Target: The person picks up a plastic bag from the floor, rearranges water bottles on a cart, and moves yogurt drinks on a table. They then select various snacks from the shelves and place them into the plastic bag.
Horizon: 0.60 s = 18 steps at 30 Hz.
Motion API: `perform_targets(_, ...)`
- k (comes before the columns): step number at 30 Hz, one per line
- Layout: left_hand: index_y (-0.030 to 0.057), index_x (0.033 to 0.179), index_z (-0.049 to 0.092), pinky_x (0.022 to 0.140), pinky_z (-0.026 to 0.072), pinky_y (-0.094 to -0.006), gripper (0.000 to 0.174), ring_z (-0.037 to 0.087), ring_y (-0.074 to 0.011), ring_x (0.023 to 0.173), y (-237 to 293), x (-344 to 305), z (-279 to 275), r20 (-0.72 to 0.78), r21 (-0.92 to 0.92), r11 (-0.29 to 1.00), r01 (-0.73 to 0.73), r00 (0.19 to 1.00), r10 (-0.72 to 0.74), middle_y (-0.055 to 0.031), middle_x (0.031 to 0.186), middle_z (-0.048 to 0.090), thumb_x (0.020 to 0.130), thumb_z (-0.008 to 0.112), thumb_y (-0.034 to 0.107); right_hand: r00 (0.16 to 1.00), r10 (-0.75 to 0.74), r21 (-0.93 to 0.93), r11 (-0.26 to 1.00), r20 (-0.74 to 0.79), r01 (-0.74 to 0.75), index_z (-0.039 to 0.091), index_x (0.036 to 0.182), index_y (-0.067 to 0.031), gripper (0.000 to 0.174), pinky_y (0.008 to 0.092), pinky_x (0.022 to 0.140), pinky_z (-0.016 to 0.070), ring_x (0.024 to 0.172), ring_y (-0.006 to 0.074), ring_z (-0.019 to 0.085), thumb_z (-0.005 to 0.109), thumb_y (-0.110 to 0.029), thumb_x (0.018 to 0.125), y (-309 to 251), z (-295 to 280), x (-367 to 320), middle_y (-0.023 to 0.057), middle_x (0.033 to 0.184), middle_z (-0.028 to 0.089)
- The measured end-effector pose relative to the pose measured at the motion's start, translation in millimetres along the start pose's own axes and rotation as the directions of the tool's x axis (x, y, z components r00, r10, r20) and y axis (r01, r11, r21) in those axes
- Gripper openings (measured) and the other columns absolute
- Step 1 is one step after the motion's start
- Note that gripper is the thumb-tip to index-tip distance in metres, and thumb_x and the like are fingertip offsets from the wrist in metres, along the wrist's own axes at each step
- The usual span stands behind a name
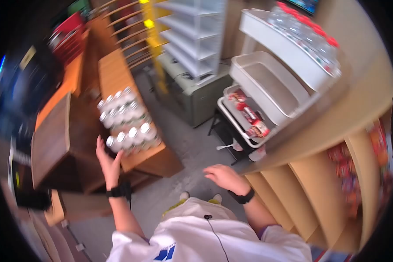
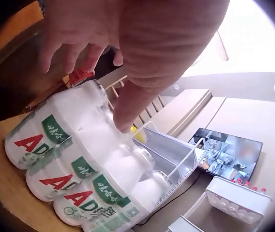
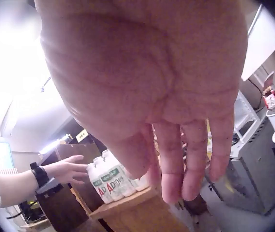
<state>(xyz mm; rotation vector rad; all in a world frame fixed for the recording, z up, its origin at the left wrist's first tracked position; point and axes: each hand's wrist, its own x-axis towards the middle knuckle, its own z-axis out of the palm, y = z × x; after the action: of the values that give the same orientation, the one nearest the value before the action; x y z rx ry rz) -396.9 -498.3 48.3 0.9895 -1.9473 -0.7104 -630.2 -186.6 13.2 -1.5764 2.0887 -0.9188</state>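
And here's the left hand [image 1: 109,165], open, right beside the white AD drink bottles [image 1: 137,142], packed upright on the wooden cabinet [image 1: 114,72], probably for steadiness; right hand [image 1: 227,178] open, empty

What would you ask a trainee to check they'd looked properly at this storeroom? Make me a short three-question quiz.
1. Which is nearer the white bottles?
A) the left hand
B) the right hand
2. True or false: the clear bottles on top of the white rack have red caps.
3. Fill in the blank: the red packets lie in the ____ bin of the rack.

Key: 1 A; 2 true; 3 lowest.
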Motion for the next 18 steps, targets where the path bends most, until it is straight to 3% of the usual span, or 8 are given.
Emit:
perform_targets(5, 0.0075, 0.140, 0.026, 0.102, 0.0363, -0.0373, 0.083, 0.043, -0.0242, 0.120, -79, 20, 9, 0.315, -0.368, 0.914, 0.172, 0.948, -0.051, -0.0114, 0.133, 0.037, 0.071, 0.071, -0.004, 0.996, -0.013, 0.073, 0.997, -0.087, 0.020, 0.053, 0.116, -0.0091, 0.031, 0.0417, 0.081, 0.0468, 0.099, 0.0322, 0.056, 0.058, -0.019, 0.086, -53, 32, 73, 0.0105, 0.110, 0.058)
perform_targets(6, 0.0066, 0.135, 0.029, 0.102, 0.0365, -0.0368, 0.078, 0.043, -0.0232, 0.120, -80, 23, 7, 0.340, -0.284, 0.931, 0.229, 0.932, -0.125, -0.0100, 0.131, 0.039, 0.071, 0.071, -0.004, 0.995, -0.006, 0.070, 0.997, -0.101, 0.013, 0.053, 0.116, -0.0091, 0.031, 0.0417, 0.081, 0.0468, 0.099, 0.0322, 0.056, 0.058, -0.019, 0.086, -59, 37, 84, 0.0105, 0.110, 0.058)
perform_targets(9, 0.0058, 0.128, 0.034, 0.096, 0.0399, -0.0331, 0.067, 0.047, -0.0196, 0.113, -79, 31, 6, 0.365, -0.360, 0.909, 0.210, 0.928, -0.070, -0.0084, 0.120, 0.044, 0.073, 0.070, -0.003, 0.996, 0.013, 0.158, 0.987, -0.091, 0.002, 0.046, 0.125, -0.0098, 0.042, 0.0409, 0.087, 0.0454, 0.107, 0.0333, 0.053, 0.059, -0.016, 0.086, -76, 54, 107, 0.0123, 0.122, 0.050)
perform_targets(10, 0.0055, 0.126, 0.035, 0.091, 0.0418, -0.0309, 0.062, 0.049, -0.0176, 0.108, -76, 35, 5, 0.397, -0.315, 0.921, 0.229, 0.913, -0.091, -0.0078, 0.115, 0.048, 0.074, 0.069, -0.003, 0.987, 0.026, 0.180, 0.984, -0.159, 0.003, 0.043, 0.128, -0.0107, 0.048, 0.0403, 0.089, 0.0454, 0.107, 0.0339, 0.053, 0.061, -0.014, 0.084, -80, 58, 114, 0.0135, 0.124, 0.048)
perform_targets(13, 0.0051, 0.118, 0.045, 0.082, 0.0463, -0.0284, 0.046, 0.053, -0.0153, 0.099, -69, 45, 2, 0.459, -0.330, 0.934, 0.134, 0.888, 0.035, -0.0067, 0.108, 0.054, 0.078, 0.068, 0.002, 0.974, 0.052, 0.187, 0.982, -0.222, -0.010, 0.035, 0.134, -0.0092, 0.061, 0.0394, 0.098, 0.0405, 0.118, 0.0366, 0.045, 0.064, -0.011, 0.081, -86, 57, 136, 0.0174, 0.132, 0.039)
perform_targets(14, 0.0041, 0.114, 0.048, 0.074, 0.0494, -0.0264, 0.040, 0.056, -0.0147, 0.095, -71, 45, 1, 0.546, -0.385, 0.862, 0.330, 0.834, -0.075, -0.0066, 0.105, 0.056, 0.079, 0.066, 0.002, 0.953, 0.003, 0.139, 0.989, -0.303, 0.041, 0.035, 0.134, -0.0070, 0.063, 0.0393, 0.099, 0.0394, 0.119, 0.0366, 0.044, 0.066, -0.011, 0.080, -83, 60, 146, 0.0181, 0.132, 0.040)
perform_targets(15, 0.0025, 0.115, 0.049, 0.066, 0.0489, -0.0236, 0.039, 0.057, -0.0110, 0.080, -69, 42, 5, 0.486, -0.433, 0.856, 0.285, 0.873, -0.045, -0.0046, 0.098, 0.058, 0.080, 0.065, 0.000, 0.928, -0.061, 0.096, 0.990, -0.367, 0.103, 0.034, 0.134, -0.0049, 0.065, 0.0393, 0.100, 0.0384, 0.120, 0.0366, 0.044, 0.067, -0.010, 0.078, -80, 67, 159, 0.0187, 0.132, 0.040)
perform_targets(18, 0.0021, 0.115, 0.051, 0.078, 0.0484, -0.0274, 0.042, 0.058, -0.0131, 0.091, -71, 38, 2, 0.407, -0.252, 0.959, 0.132, 0.913, -0.019, -0.0061, 0.101, 0.061, 0.079, 0.070, 0.009, 0.945, -0.054, 0.179, 0.977, -0.321, 0.117, 0.034, 0.133, -0.0015, 0.070, 0.0384, 0.102, 0.0368, 0.122, 0.0348, 0.043, 0.071, -0.011, 0.075, -71, 84, 185, 0.0199, 0.130, 0.043)
